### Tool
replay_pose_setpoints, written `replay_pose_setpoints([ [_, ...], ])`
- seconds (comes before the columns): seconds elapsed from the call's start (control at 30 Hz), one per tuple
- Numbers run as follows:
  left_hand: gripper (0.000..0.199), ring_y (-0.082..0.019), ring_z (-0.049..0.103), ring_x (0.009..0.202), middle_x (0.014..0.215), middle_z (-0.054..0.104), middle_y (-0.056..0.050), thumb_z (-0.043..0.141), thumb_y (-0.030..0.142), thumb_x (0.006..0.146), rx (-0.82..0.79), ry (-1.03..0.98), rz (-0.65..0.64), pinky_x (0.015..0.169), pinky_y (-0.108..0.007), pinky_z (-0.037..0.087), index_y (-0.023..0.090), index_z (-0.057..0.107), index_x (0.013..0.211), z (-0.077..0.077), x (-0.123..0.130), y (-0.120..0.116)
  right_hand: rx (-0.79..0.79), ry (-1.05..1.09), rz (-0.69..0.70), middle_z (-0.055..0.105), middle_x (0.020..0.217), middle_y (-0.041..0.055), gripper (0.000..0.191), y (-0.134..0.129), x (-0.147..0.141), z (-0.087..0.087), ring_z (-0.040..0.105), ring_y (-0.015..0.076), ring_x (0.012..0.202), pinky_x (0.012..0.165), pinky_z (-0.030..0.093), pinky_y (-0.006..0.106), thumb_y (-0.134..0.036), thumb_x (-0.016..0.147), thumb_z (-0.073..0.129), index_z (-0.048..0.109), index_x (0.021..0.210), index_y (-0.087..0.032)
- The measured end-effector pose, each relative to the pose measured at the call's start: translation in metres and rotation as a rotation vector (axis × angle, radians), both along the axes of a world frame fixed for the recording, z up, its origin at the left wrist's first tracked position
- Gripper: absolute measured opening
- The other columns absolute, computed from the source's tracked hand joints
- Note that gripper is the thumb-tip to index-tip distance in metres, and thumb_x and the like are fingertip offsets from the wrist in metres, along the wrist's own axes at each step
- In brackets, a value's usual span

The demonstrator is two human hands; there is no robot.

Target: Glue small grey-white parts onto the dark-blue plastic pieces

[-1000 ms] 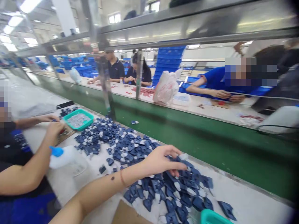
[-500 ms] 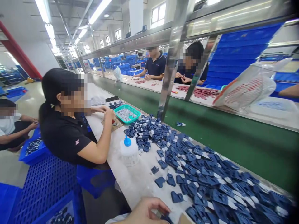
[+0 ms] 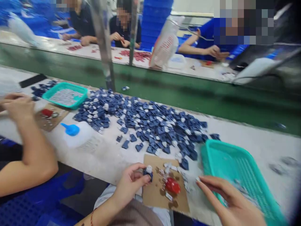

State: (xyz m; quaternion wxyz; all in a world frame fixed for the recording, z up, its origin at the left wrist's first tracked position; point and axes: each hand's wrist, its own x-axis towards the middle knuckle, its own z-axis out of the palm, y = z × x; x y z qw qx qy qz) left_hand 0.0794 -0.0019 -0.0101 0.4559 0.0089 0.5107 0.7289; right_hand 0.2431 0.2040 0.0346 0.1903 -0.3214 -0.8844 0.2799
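My left hand [image 3: 133, 180] pinches a small navy blue part with a white tip [image 3: 148, 171] between thumb and fingers, over the left edge of a cardboard piece [image 3: 152, 201]. On the cardboard are a round red thing [image 3: 172, 185], wet brown spots and several small white-grey bits. My right hand [image 3: 229, 196] is closed at the fingertips on a tiny white piece [image 3: 198, 179], too small to make out fully. It is beside a green basket [image 3: 252, 157], which has small greyish pieces at its bottom. Behind the cardboard spreads a heap of navy parts [image 3: 150, 117].
A white bottle with a blue cap [image 3: 71, 129] stands left of the heap. Beyond it are another green basket [image 3: 81, 97] and a co-worker's arm [image 3: 35, 150]. A green belt [image 3: 150, 83] runs behind the table, with a metal post [image 3: 103, 50] and more people across it.
The view has swung right and down. My right hand, the cardboard and the near green basket have come into view. My left hand, with a navy part, now shows more fully.
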Motion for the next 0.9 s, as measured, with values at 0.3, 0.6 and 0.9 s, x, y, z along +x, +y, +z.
replay_pose_setpoints([
  [0.3,0.027,-0.015,0.066,0.077,0.101,0.069,-0.007,0.077,0.032,0.071,0.02,0.115,-0.089,0.068,-0.024,0.055,0.016,0.071,0.093,-0.002,-0.002,-0.002,-0.082,-0.108,0.15,0.066,0.088,0.006,0.014,-0.048,-0.019,0.003,0.065,0.0205,0.083,0.071,0.052,0.031,-0.032,0.092,0.055,0.064,0.087,-0.022],
  [0.6,0.019,-0.014,0.065,0.079,0.102,0.064,-0.005,0.074,0.026,0.074,0.066,0.153,-0.073,0.067,-0.022,0.056,0.018,0.072,0.091,-0.007,-0.003,-0.001,-0.043,-0.119,0.2,0.064,0.086,0.0055,0.012,-0.055,-0.02,0.0,0.064,0.0194,0.083,0.071,0.051,0.03,-0.022,0.093,0.052,0.064,0.088,-0.021],
  [0.9,0.027,-0.014,0.066,0.074,0.098,0.071,-0.006,0.078,0.026,0.07,0.001,0.08,-0.093,0.07,-0.024,0.056,0.015,0.069,0.092,0.003,-0.003,0.002,-0.192,-0.097,0.088,0.067,0.086,0.007,0.015,-0.058,-0.022,0.008,0.065,0.0219,0.083,0.075,0.053,0.034,-0.032,0.089,0.059,0.068,0.085,-0.021],
])
